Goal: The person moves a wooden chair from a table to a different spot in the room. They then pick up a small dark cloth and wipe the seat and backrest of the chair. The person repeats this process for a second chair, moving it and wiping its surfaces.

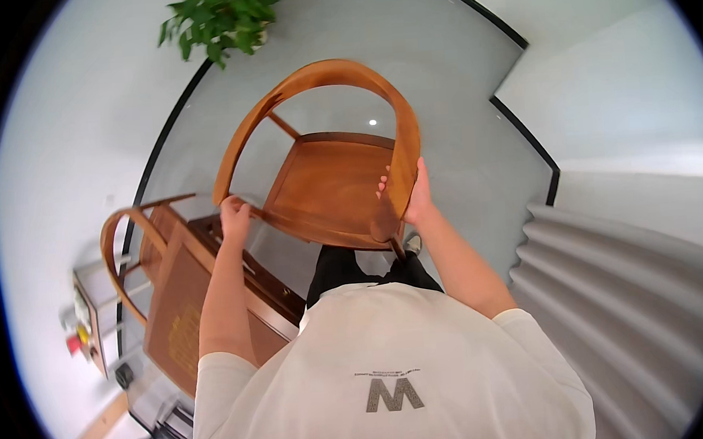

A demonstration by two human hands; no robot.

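A wooden armchair with a curved backrest rail (333,73) and a flat brown seat (331,184) stands or hangs before my legs; its feet are hidden. My left hand (235,217) grips the chair's frame just below the left end of the rail. On the other side, my right hand (417,191) is wrapped around the right arm of the same rail, with fingertips showing on its inner side. Close to my left forearm is a wooden table (181,302) with a gold pattern on its top.
A second wooden armchair (108,246) is at the table's far side. A leafy green plant (221,19) stands by the wall at the top. Grey curtain folds (602,276) hang at the right. A small side table (96,331) holds red and yellow items.
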